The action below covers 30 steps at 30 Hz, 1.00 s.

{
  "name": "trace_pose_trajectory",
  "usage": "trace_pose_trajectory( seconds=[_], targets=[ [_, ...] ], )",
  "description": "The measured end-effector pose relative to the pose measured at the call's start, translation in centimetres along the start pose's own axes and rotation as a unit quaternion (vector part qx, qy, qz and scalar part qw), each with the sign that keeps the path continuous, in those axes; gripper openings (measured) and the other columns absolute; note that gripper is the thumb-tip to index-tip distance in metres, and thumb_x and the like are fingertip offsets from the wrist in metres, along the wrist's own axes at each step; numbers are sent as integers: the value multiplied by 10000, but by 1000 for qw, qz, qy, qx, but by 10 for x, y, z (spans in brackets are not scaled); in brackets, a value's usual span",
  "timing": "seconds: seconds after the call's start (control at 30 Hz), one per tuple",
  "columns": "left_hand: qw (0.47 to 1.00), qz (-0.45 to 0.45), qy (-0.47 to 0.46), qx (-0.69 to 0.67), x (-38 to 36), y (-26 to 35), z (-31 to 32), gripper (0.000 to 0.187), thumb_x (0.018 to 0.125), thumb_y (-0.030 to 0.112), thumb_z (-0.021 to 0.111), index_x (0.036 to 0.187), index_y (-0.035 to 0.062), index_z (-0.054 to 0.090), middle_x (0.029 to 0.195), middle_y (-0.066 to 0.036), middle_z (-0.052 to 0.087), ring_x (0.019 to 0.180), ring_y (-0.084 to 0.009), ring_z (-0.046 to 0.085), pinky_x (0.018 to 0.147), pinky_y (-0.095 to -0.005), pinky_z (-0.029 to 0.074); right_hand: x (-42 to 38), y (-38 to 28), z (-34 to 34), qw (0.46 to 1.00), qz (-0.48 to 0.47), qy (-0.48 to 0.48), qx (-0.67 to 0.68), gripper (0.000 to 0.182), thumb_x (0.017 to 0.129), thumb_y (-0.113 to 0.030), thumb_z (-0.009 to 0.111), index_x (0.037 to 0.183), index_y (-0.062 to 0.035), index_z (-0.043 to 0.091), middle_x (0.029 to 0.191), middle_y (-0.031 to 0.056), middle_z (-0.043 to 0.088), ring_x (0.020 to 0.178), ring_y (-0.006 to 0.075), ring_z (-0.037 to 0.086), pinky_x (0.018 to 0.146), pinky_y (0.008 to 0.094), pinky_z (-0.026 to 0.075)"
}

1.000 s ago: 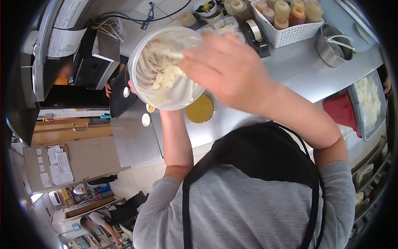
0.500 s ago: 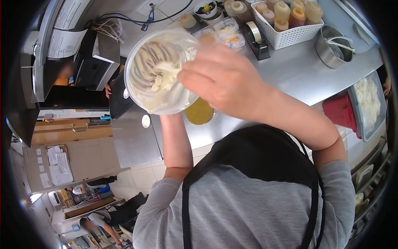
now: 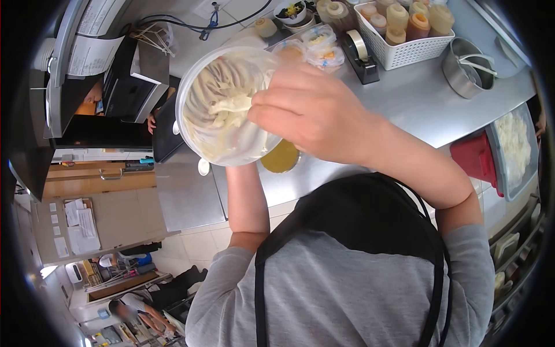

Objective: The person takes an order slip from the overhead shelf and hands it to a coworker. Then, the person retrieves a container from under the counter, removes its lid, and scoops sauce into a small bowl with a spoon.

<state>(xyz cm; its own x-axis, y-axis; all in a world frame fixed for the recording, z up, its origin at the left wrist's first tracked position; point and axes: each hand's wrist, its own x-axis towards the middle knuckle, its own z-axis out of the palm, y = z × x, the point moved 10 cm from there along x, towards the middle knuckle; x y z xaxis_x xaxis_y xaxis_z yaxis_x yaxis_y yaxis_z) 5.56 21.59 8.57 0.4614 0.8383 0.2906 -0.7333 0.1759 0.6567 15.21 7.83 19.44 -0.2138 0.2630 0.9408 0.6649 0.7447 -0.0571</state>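
A translucent round tub [image 3: 191, 139] is tilted so that its opening faces me, with thick pale cream [image 3: 228, 113] smeared over its inside. My right hand [image 3: 312, 110] is closed at the tub's right side, fingers pinched together over the opening. What it grips is hidden; a cream-coated piece runs from the fingertips into the cream. My left forearm rises behind the tub's lower edge, and the left hand is hidden behind it. Below the tub, a round gold disc [image 3: 280, 157] lies on the steel counter [image 3: 404, 110].
A white basket [image 3: 404, 55] of sauce bottles, a tape dispenser [image 3: 361, 58], a metal pot [image 3: 465, 72] and bagged food [image 3: 321, 46] stand along the back. A red container [image 3: 477, 162] and a bin of white material [image 3: 513, 147] are at right. Other people are at the left.
The tub has shifted slightly down and right in view. The cream-coated piece at my right fingertips now shows more clearly against the inside. The person at lower left has moved their arms.
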Motion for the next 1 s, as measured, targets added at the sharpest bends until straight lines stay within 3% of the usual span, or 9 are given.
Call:
trace_pose_trajectory(
  seconds=[0.1, 0.33, 0.43, 0.53, 0.63, 0.7, 0.83, 0.9, 1.0],
  targets=[
    [1000, 6, 7, 5, -2, 2, -4, 791, 784, 600, 511, 1359, 85, 337, 1372, -126, 379, 1245, -282, 398, 1022, -423, 365, 8, 8, -21, 992, 13, 111, -53, 84, 633, -126, 601, 686, -84, 551, 679, -9, 536, 740, 163, 526, 631, 285, 422],
    [1000, 17, 18, 17, 5, 7, -6, 797, 780, 608, 507, 1358, 84, 341, 1376, -128, 374, 1248, -283, 394, 1025, -424, 361, 13, -4, -9, 999, 4, 45, -12, 84, 620, -119, 604, 681, -82, 560, 682, -1, 546, 747, 164, 530, 634, 284, 423],
    [1000, 8, 21, 20, 5, 3, -4, 799, 779, 611, 506, 1357, 84, 343, 1378, -128, 372, 1250, -284, 393, 1026, -425, 359, 24, -1, -3, 999, 31, 12, -29, 205, 656, -126, 603, 843, -48, 637, 853, 34, 614, 771, 191, 550, 650, 310, 445],
    [999, 9, 23, 24, 4, 3, -4, 802, 777, 614, 505, 1357, 83, 345, 1380, -129, 370, 1251, -285, 391, 1028, -426, 357, 23, -13, 15, 998, 8, -58, 19, 207, 638, -147, 605, 818, -47, 623, 810, 17, 594, 753, 186, 538, 644, 298, 435],
    [999, 15, 28, 25, 4, 6, -6, 804, 776, 617, 503, 1356, 83, 346, 1381, -130, 367, 1252, -285, 389, 1029, -427, 356, 28, -8, -6, 999, 20, 32, -12, 210, 617, -162, 608, 796, -52, 612, 772, 8, 574, 730, 175, 526, 609, 296, 423],
    [999, 20, 31, 25, 4, 8, -8, 806, 775, 620, 503, 1356, 82, 347, 1383, -130, 366, 1253, -286, 388, 1030, -427, 355, 37, -4, -13, 996, 21, 55, -74, 81, 570, -135, 613, 574, -82, 553, 568, -3, 507, 700, 163, 525, 627, 283, 437],
    [999, 14, 33, 29, 0, 5, -8, 809, 773, 624, 501, 1355, 82, 350, 1385, -131, 363, 1255, -287, 386, 1031, -428, 353, 40, -18, -15, 994, -35, 80, -61, 82, 555, -144, 616, 571, -90, 555, 573, -4, 514, 723, 154, 539, 648, 286, 457],
    [999, 4, 34, 30, -4, 3, -8, 811, 772, 626, 500, 1355, 82, 351, 1386, -131, 361, 1256, -287, 384, 1032, -429, 351, 31, -33, 6, 991, -107, -57, 50, 139, 614, -152, 611, 722, -66, 597, 772, 1, 576, 748, 169, 534, 578, 296, 430],
    [999, -2, 38, 34, -4, 1, -9, 814, 771, 629, 499, 1354, 81, 353, 1388, -132, 359, 1257, -288, 383, 1033, -430, 350, 25, -18, -4, 991, -98, -33, 82, 133, 619, -143, 610, 727, -67, 594, 785, 8, 580, 757, 171, 537, 580, 294, 432]
  ],
)
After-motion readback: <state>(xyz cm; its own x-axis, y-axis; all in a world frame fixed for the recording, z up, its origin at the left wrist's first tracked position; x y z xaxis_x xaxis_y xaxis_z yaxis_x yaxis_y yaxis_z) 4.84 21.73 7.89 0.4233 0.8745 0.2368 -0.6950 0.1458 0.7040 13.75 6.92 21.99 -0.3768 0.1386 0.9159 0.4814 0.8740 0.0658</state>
